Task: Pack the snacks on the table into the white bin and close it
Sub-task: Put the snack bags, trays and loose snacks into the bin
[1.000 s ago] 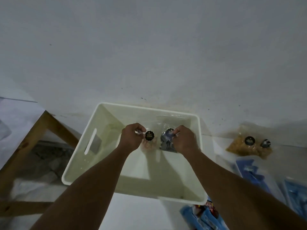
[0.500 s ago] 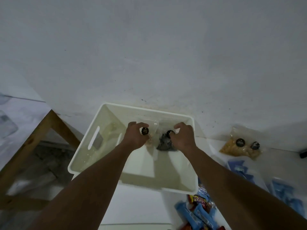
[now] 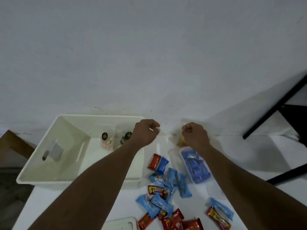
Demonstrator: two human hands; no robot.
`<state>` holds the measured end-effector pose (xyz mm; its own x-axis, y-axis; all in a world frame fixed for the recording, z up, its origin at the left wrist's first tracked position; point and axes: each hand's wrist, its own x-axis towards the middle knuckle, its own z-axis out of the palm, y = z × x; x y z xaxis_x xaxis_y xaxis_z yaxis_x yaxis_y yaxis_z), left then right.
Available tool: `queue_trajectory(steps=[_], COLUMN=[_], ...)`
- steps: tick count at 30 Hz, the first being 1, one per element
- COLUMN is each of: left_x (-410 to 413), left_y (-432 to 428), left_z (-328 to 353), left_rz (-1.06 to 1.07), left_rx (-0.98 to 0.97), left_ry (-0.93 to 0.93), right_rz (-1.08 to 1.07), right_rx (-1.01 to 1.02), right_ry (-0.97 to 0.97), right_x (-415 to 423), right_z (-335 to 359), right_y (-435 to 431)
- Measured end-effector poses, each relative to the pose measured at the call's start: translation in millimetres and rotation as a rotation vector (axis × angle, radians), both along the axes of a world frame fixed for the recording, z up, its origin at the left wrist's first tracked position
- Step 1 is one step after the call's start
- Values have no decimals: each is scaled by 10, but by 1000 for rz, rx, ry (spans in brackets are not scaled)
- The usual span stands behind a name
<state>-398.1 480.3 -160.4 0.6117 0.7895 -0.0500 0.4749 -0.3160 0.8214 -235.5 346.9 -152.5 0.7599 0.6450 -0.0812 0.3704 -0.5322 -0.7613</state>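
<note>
Inspector: Change since a second ago?

Officer: Both hands were down in the bin (image 3: pixel 49 165), each setting a clear packet by its far wall. Those two packets (image 3: pixel 108 143) now lie there, released. The hands have crossed to the right.

Inspector: Present state of the hands?

Officer: The right hand (image 3: pixel 195 137) is curled onto a yellow packet (image 3: pixel 180 142) at the far edge of the table (image 3: pixel 252 156). The left hand (image 3: pixel 146 131) is curled above the bin's right rim. Whether it pinches anything, I cannot tell.

Inspector: Outstanding?

Officer: Most of it. Loose bars (image 3: pixel 167 188) lie beside the bin, with a tray (image 3: pixel 196 166) of blue ones next to them. The lid (image 3: pixel 121 224) sits at the near edge, off. Judgement: packing has barely begun, and the yellow packet goes in next.
</note>
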Motion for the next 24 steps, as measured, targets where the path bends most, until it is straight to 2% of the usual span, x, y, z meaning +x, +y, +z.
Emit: queue_trajectory(steps=[6,12,16,21,24], left_x=[737,1397,1727,1942,1943], left_y=[-404,-486,-428,-339,-310], left_z=[-275,-742,-1039,-1364,-1445], left_rz=[-125,-126,-113,-61,-13], left_rx=[-58,-35,-8,-133,-130], left_ry=[93,102,96,74,64], right_rz=[-67,-51,-7,-1,-48], right_rx=[-101,-97,-55,-23,27], right_ry=[77,267,407,600,639], right_x=[978,1737,2043,2205,2215], right_z=[-322,-758,-1055,-1395,-1521], right_y=[-575,-764,-649,-416,-345])
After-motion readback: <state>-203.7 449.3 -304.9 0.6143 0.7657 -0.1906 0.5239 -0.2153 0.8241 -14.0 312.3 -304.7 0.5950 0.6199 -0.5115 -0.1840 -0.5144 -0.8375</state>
